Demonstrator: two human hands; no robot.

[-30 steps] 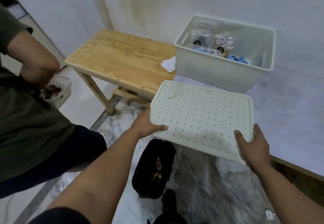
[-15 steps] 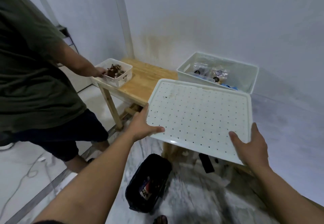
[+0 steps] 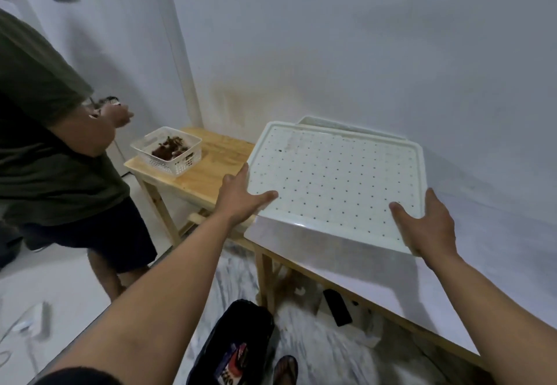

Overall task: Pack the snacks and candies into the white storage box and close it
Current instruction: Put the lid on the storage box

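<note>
- Held the white lid [image 3: 334,179] flat with both hands, left hand [image 3: 241,196] and right hand [image 3: 428,228] gripping its near corners, thumbs on top.
- Kept over the white storage box [image 3: 346,125], probably to line up for closing.
- Hid almost all of the box, on the counter [image 3: 452,279] under the lid.

Both forearms are bare from elbow to wrist. The left hand [image 3: 238,198] and right hand [image 3: 428,228] carry no gloves, rings, watch or bands. A dark sleeve edge [image 3: 78,377] shows at the near left, on the left upper arm. A dark sandal [image 3: 286,368] covers one foot near the bottom edge.
</note>
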